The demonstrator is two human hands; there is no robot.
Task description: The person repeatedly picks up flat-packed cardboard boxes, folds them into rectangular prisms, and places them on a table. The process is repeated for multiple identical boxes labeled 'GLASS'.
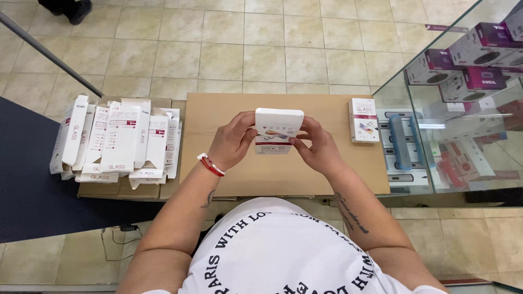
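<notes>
Seen from above: two hands, one small white box [279, 130] between them, held just over the middle of a tan cardboard tabletop [245, 179]. Left hand [231, 142] curled against the box's left edge, thumb and fingertips pressed onto it; red-and-white bracelet [211, 165] at that wrist. Right hand [316, 148] closed on the box's right edge and lower flap, fingers pinching the printed face (flap apparently tipped up, exact state hard to tell). One matching flat box [364, 120] lying alone on the tabletop to the right, well apart from both hands. At far left, a loose heap of flat white packets [117, 141], roughly ten (overlapping, so no exact count), piled on a second cardboard surface just beside the tabletop. At right, a glass display case [414, 76] with at least five white-and-magenta cartons [479, 43] behind its panes, more goods blurred below. Beige tiled floor [261, 49] beyond, a dark mat [27, 179] at left, a black cable [117, 239] trailing under the table edge. Nothing between hands and box; white printed T-shirt [272, 250] filling the lower foreground.
</notes>
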